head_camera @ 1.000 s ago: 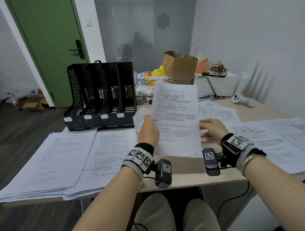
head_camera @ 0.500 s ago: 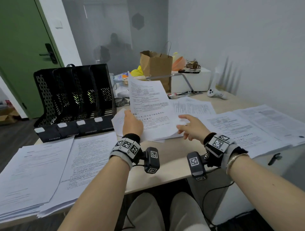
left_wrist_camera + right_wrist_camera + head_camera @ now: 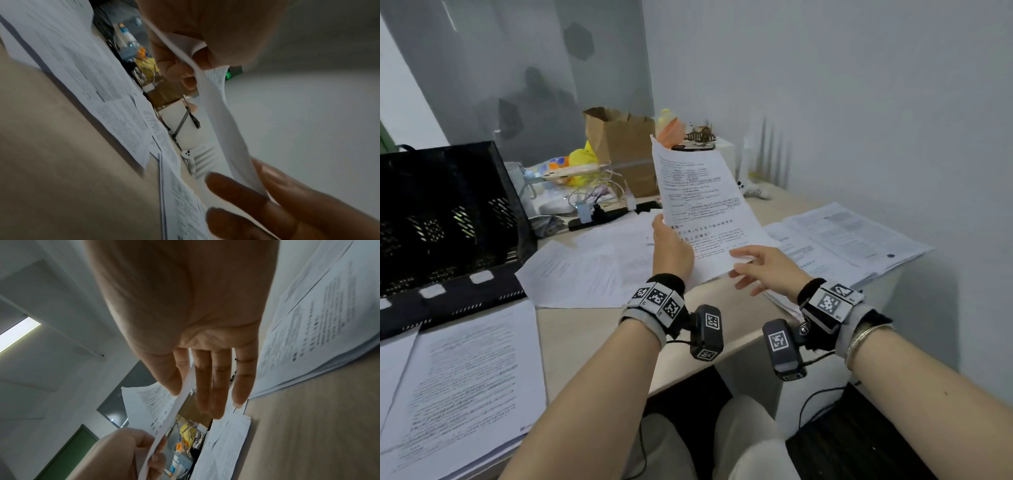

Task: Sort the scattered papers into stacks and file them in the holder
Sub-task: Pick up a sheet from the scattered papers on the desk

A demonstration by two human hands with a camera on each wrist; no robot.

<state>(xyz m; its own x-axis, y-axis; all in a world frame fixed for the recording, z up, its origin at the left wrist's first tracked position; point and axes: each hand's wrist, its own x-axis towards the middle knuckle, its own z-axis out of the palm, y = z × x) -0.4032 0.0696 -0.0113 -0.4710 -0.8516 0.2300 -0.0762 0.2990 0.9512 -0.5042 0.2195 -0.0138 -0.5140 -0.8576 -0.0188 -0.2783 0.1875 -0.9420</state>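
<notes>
The desk (image 3: 592,329) carries the sorted and unsorted material. Two thick paper stacks (image 3: 465,383) lie flat at the near left, presumably sorted piles awaiting filing. The black mesh holder (image 3: 445,219) stands upright at the far left, directly behind those stacks; from this angle no papers can be seen in its slots. Loose sheets (image 3: 592,263) lie scattered at the centre, and further overlapping papers (image 3: 846,240) spread along the right edge near the wall.

The held sheet (image 3: 702,209) is raised above the desk centre, tilted with its printed face toward the head camera, a position suited to reading its heading before assigning it to a pile.

The left hand (image 3: 671,246) grips the sheet's lower left edge, thumb on the printed face and fingers curled behind. The right hand (image 3: 763,267) pinches the lower right corner between thumb and forefinger; its remaining fingers extend straight. The two-point hold keeps the thin sheet from drooping.
</notes>
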